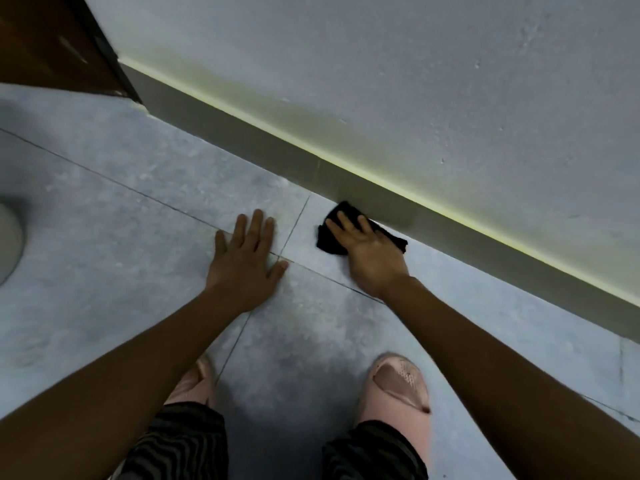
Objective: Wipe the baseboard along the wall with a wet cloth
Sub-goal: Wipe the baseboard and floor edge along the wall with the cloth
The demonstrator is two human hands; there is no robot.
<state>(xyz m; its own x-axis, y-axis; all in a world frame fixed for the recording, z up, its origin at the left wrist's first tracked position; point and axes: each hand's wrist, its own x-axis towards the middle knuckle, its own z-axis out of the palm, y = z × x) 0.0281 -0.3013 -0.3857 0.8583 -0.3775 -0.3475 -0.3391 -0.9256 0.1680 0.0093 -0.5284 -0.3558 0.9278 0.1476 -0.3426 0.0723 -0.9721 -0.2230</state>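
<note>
The right hand [372,252] lies flat on a black cloth [329,242], fingers fairly straight and spread as they press it down; the thumb is hidden. The cloth sits on the floor [121,220] right at the foot of the grey baseboard [263,140], its far edge touching or just beside the board, and bunched corners stick out past the hand on both sides. Near it, the left hand [244,263] rests palm down on the tiles, fingers straight and splayed, holding nothing, planted across a grout line. The baseboard runs diagonally from upper left to lower right, with a pale yellowish strip along its top where it meets the rough pale wall [415,81]. Lower in view are two pink slippers [398,393] and dark striped shorts [183,441]. A dark brown door [45,43] stands at the upper left, and a round pale object [8,237] is cut off at the left edge.
</note>
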